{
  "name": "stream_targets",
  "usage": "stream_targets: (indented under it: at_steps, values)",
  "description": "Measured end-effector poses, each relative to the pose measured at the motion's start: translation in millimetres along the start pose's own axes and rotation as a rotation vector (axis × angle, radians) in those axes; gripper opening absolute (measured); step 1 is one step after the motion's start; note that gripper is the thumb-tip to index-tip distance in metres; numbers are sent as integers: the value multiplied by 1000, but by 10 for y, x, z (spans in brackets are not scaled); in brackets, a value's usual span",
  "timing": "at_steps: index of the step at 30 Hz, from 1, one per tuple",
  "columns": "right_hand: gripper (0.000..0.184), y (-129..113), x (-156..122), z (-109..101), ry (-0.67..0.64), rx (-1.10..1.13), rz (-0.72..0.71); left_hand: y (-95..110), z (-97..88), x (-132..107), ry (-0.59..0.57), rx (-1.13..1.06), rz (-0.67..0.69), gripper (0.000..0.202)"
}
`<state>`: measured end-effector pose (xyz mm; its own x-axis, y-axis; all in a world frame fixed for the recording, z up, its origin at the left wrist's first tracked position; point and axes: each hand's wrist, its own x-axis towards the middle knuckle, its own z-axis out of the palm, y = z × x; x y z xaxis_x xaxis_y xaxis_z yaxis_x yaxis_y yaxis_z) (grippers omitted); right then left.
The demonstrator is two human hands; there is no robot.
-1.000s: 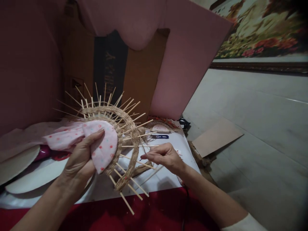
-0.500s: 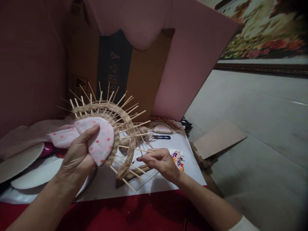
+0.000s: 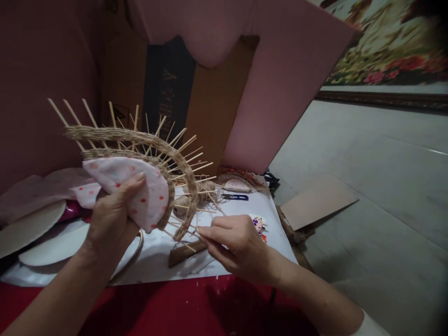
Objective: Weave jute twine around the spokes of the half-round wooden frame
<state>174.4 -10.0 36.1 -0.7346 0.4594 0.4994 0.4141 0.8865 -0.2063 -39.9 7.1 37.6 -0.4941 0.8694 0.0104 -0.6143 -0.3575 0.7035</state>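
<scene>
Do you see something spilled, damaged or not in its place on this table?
Nothing looks clearly spilled or damaged. Only the twine looks untidy: its loose strands sprawl near the snips, beyond the right hand, instead of lying neatly wound.

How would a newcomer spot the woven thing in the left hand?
Start with the white tabletop before the pink panel. Above it, the left hand holds a half-round woven piece faced with spotted cloth. Its sticks fan outward; unlike the similar piece lying at the back, it is held up.
</scene>
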Motion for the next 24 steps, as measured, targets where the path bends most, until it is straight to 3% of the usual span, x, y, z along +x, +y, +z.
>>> stream_targets:
  at_steps: [4,9,13,18,24]
  values:
    - [22,-11,117,9,79,76,37,1,-15,-37,-35,46,-20,24]
    - [16,173,82,-56,283,312,318,60,-27,27,-6,52,-118,23]
    - [14,259,6,-41,371,375,427,63,-37,56,-23,59,-116,24]
    - [15,91,21,-3,318,322,350,10,-27,12,-49,71,-11,29]
    - [16,-87,-13,133,183,226,185,-22,-9,-7,-15,5,28,19]
